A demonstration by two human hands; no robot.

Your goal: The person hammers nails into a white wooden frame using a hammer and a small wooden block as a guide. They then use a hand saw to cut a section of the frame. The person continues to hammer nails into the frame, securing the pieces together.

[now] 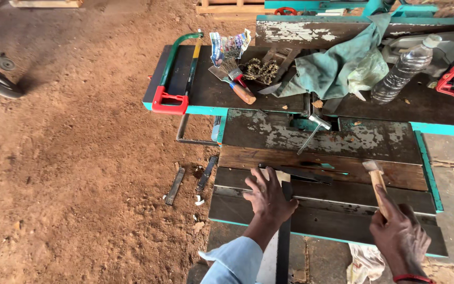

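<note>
Nearest the camera, the left hand (269, 199), in a pale blue sleeve, lies flat with fingers spread on a long dark flat metal bar (283, 242) that runs out over the near edge of the worn teal-edged wooden bench (321, 208); its grip is open, pressing down and closed on nothing. A pale wooden block (283, 176) shows just beyond its fingertips, on the bar's far end. The right hand (399, 231), a red band at the wrist, has its grip closed around the handle of a wooden-handled hammer (377, 181), the head raised above the bench planks, well apart from the left hand.

Just past the left hand lie thin dark metal strips (303, 173) across the planks. Farther on, a second steel hammer (313, 129) leans in a gap in the bench. On the far bench surface rest a green-framed hacksaw with red handle (177, 73), a brush with a wooden handle (235, 84), a crumpled green cloth (337, 66) and a clear plastic bottle (405, 68). Two dark metal pieces (190, 181) lie on the reddish dirt floor to the left.
</note>
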